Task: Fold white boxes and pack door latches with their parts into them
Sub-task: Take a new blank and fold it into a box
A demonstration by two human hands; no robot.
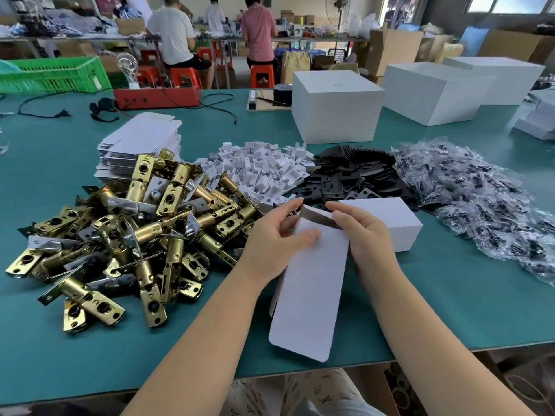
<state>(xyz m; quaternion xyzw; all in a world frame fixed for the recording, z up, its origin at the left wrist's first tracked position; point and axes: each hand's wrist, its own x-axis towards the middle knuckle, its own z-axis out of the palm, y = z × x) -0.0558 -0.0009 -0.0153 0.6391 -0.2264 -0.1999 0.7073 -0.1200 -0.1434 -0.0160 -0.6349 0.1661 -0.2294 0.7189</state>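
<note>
— What's closest to you there?

— A flat white box (312, 283), not yet folded into shape — a long, plain card panel with rounded corners at its near end. It's held just above the green counter (450, 301), right in front of me.

— Which way does it run?

— Its long axis goes from the near edge of the counter away from me, leaning slightly right at the top. The far end is opening up, and a flap there shows a dark, shadowed inside.

— And the hands?

— Both grip the far end. The left hand (279, 235) comes in from the left, thumb pressed on the white face, fingers curled round the left edge, forefinger reaching to the top flap. The right hand (365, 232) pinches the top right corner, fingers bent over the flap, the forearm running back towards me.

— What's around it?

— A heap of brass door latches (126, 229) to the left, touching nothing I hold. Behind them, a stack of flat boxes (141, 139). Beyond my hands lie white card inserts (258, 172), black plates (354, 172) and small bags of screws (480, 199) on the right. A finished white box (390, 217) sits just beside my right hand.
</note>
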